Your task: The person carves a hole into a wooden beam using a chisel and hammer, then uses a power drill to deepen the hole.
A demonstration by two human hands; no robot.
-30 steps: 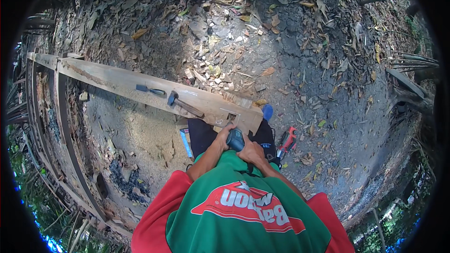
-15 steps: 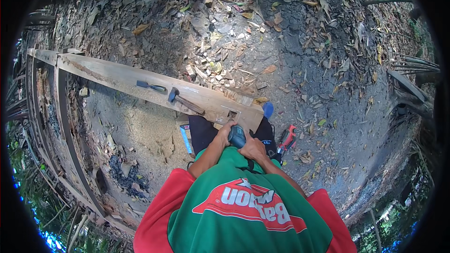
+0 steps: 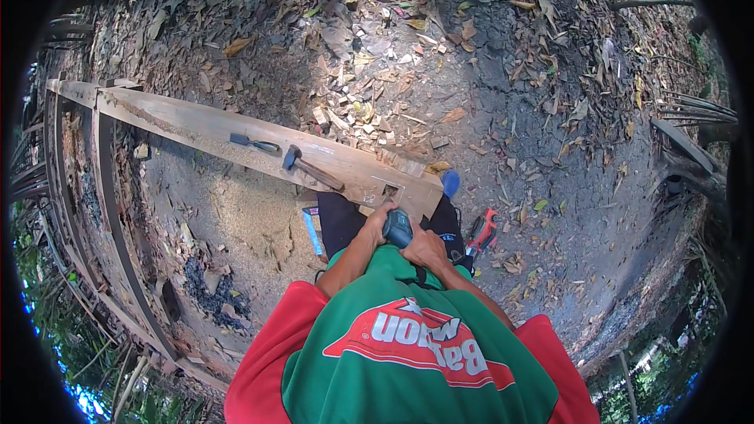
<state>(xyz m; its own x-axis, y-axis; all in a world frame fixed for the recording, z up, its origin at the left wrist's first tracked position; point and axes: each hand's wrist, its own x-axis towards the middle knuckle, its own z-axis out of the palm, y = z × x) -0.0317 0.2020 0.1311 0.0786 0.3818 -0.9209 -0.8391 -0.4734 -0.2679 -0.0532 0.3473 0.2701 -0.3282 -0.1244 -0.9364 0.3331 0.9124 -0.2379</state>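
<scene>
Fingers of the bare left hand [image 3: 374, 225] and right hand [image 3: 425, 248] wrap a rounded, dark teal power tool [image 3: 397, 228] at the near edge of a long, pale wooden beam [image 3: 204, 129], close to its right end. Just beyond is a square-cut hole [image 3: 389, 190]; a wooden-handled, dark-headed hammer [image 3: 318, 174] and flat-bladed dark chisel [image 3: 254, 143] lie farther left along the beam.

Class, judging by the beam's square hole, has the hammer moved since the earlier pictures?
No. The hammer lies at the same spot on the beam, left of the square hole; only the whole view has shifted slightly.
</scene>
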